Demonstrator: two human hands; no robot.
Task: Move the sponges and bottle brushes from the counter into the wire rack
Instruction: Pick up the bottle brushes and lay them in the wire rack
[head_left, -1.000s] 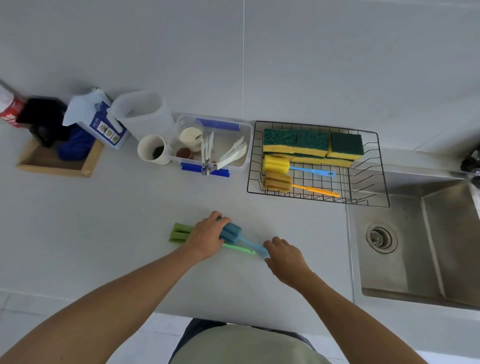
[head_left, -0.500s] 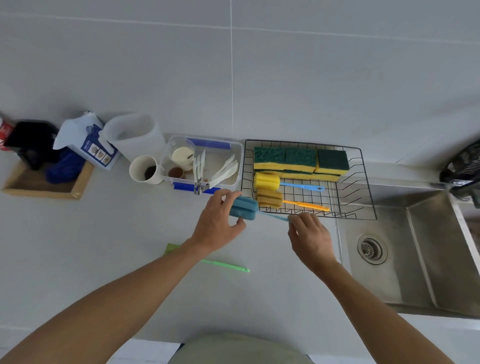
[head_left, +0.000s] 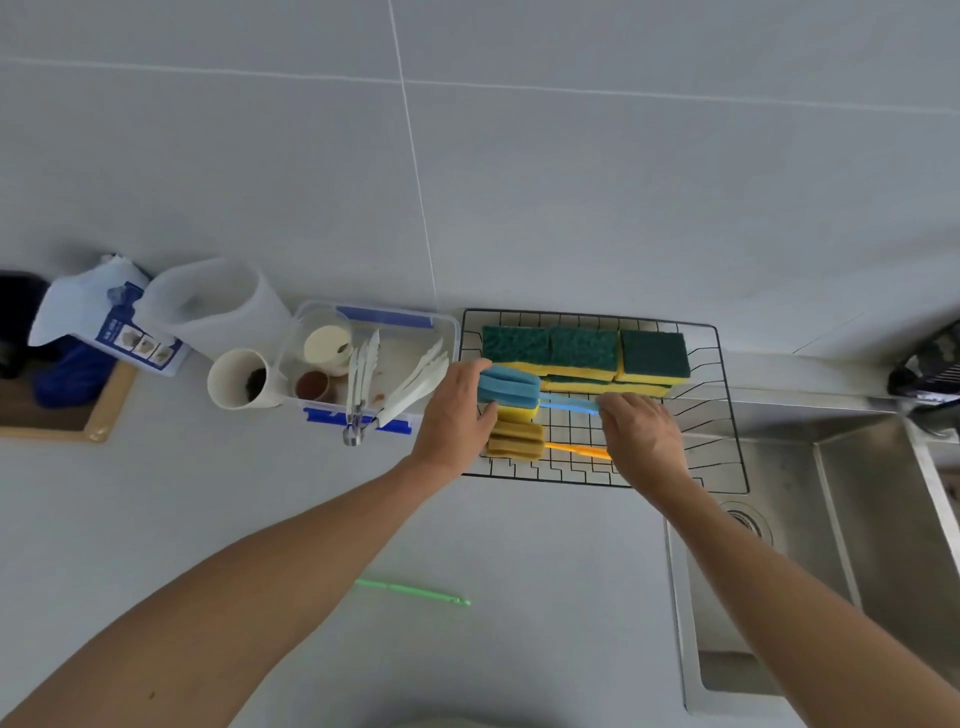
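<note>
Blue bottle brush (head_left: 511, 387) hangs over the wire rack (head_left: 727, 415): my left hand (head_left: 454, 410) grips its sponge head, my right hand (head_left: 641, 434) pinches its handle above the yellow brush (head_left: 519, 414).

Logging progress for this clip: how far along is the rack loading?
Done: the sponges sit stacked at the back of the rack, with a yellow brush and a tan brush lying in it. In hand: the blue brush, held over the rack by the left hand at the head and the right hand at the handle. Left: the green brush on the counter.
</note>
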